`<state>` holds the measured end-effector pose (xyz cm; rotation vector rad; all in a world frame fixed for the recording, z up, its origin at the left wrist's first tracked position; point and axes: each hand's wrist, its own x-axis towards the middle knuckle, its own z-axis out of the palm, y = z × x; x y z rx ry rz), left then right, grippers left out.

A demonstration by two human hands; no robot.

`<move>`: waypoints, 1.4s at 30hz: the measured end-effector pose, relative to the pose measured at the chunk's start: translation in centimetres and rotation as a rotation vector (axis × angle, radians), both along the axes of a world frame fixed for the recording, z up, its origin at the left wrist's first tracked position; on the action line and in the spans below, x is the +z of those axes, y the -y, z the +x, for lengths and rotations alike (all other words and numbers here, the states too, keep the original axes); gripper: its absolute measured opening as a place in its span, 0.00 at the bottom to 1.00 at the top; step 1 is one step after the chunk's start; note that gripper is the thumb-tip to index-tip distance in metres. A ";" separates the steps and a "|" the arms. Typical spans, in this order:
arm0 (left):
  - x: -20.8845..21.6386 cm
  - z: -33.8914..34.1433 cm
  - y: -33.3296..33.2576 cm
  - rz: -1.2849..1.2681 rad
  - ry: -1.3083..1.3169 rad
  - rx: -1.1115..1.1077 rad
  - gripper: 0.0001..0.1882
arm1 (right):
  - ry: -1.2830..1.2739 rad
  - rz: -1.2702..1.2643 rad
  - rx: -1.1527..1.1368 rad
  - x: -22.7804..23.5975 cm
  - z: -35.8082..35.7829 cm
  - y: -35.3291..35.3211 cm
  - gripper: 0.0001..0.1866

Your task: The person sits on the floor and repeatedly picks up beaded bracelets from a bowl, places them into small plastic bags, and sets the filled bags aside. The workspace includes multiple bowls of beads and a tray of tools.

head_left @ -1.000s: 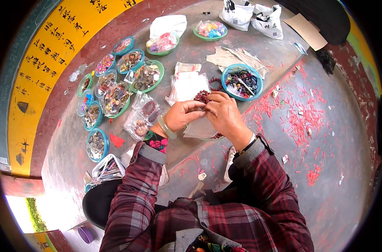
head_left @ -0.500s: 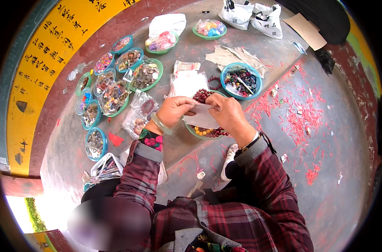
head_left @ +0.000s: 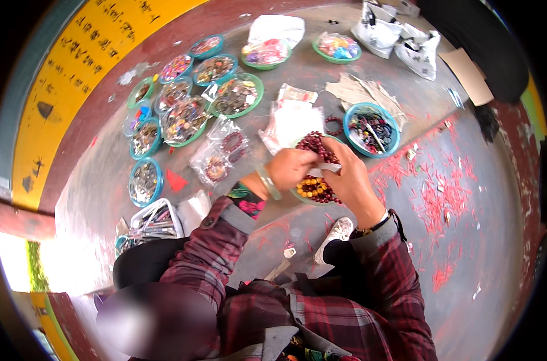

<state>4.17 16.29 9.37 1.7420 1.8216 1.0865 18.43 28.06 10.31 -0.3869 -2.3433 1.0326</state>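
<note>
Over a green bowl of bead bracelets, my two hands come together. My right hand pinches a small pale plastic bag, which is mostly hidden by the fingers. Close against it, my left hand has its fingers curled and slightly blurred; what they hold is hidden. Dark red bead bracelets show behind the hands, and a yellow bead bracelet lies below them in the bowl. A stack of clear bags lies just beyond my left hand.
A blue basin of cords stands to the right. Several bowls of trinkets crowd the left, near bagged bracelets. A white basket of tools sits near left. White bags stand far right; red scraps litter the lower floor.
The view has shifted, so the surroundings sit farther right. The plastic bag, earlier stretched flat between both hands, is now mostly covered by the fingers. My left hand has turned and closed in.
</note>
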 end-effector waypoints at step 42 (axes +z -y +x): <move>-23.0 -13.2 17.0 -0.873 -0.537 0.987 0.21 | 0.273 -0.056 0.118 0.0 -1.6 2.2 0.05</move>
